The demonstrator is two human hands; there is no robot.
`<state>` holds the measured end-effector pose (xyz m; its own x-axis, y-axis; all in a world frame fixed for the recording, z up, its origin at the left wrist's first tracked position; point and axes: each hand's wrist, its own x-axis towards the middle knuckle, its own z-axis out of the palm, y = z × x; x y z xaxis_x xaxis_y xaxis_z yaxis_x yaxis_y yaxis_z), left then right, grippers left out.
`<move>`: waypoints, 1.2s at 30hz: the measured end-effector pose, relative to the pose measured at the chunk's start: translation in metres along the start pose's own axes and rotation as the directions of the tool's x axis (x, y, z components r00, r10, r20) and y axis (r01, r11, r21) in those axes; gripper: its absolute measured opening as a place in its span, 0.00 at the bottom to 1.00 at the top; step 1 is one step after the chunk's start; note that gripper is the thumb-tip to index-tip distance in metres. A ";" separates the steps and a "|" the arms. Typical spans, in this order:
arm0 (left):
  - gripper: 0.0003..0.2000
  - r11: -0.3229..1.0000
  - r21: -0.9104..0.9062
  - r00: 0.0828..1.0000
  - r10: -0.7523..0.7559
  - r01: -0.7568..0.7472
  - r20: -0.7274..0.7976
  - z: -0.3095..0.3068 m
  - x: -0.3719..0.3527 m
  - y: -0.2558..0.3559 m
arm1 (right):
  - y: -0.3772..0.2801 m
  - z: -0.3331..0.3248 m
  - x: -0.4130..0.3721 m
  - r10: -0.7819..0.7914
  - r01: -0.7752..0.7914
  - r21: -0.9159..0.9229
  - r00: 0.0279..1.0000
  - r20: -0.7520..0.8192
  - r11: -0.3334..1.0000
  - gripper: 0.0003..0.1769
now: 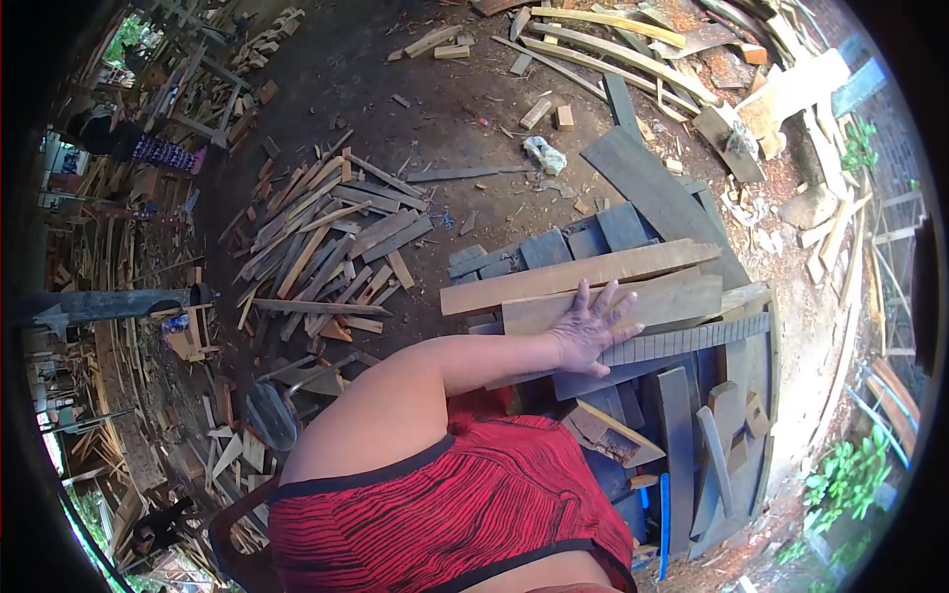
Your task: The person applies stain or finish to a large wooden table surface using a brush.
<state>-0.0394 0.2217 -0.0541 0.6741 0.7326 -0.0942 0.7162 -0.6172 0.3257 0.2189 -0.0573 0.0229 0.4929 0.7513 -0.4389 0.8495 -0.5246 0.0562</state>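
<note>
My left hand (591,331) is spread flat, palm down, on a pale wooden board (672,299), with its fingers apart. Just above it lies a longer, light-brown board (583,274). Beside my fingertips and thumb runs a narrow strip of wood (692,339) marked with rows of lines or cuts along its side. All of these lie on a stack of dark grey boards (678,435). My left arm reaches in from the lower left, past a red and black striped top (445,504). My right hand is not visible.
A heap of wood offcuts (326,237) lies on the dirt floor to the left. Long curved slats (623,54) are at the top right. A dark post (119,304) juts in at left. Near the upper left is another person (148,146). A wide dark plank (662,193) slants behind the stack.
</note>
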 end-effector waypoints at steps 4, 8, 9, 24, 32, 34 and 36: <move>0.45 1.000 -0.010 1.000 -0.014 0.014 0.015 -0.006 -0.001 0.001 | 0.000 -0.009 0.003 0.004 -0.005 0.026 0.999 0.049 1.000 0.39; 0.45 0.999 0.010 0.999 -0.038 0.037 0.012 -0.008 -0.004 0.005 | 0.000 -0.014 0.026 -0.071 0.066 0.067 0.995 0.075 0.996 0.39; 0.46 0.999 0.011 0.999 -0.038 0.038 0.033 -0.009 -0.005 0.008 | 0.005 -0.017 0.032 -0.090 0.084 0.073 0.993 0.083 0.994 0.39; 0.46 0.999 -0.007 0.996 -0.048 0.049 0.071 -0.015 -0.002 0.019 | 0.024 -0.017 0.085 -0.252 0.200 0.190 0.917 0.311 0.961 0.39; 0.46 1.000 -0.018 0.999 -0.005 0.005 0.043 -0.011 -0.007 0.016 | 0.027 -0.024 0.057 -0.170 0.107 0.168 0.891 0.421 0.980 0.39; 0.46 0.999 -0.026 0.999 -0.020 0.021 0.032 -0.012 -0.009 0.015 | 0.027 -0.025 0.040 -0.120 0.053 0.162 0.891 0.438 0.985 0.39; 0.46 0.999 -0.053 0.999 -0.002 0.003 0.033 -0.017 -0.012 0.014 | 0.019 -0.025 0.021 -0.076 0.003 0.162 0.891 0.448 0.987 0.39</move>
<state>-0.0404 0.2093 -0.0321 0.6787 0.7235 -0.1260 0.7078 -0.5986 0.3750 0.2499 -0.0414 0.0366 0.2905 0.5299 -0.7967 0.8093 -0.5803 -0.0908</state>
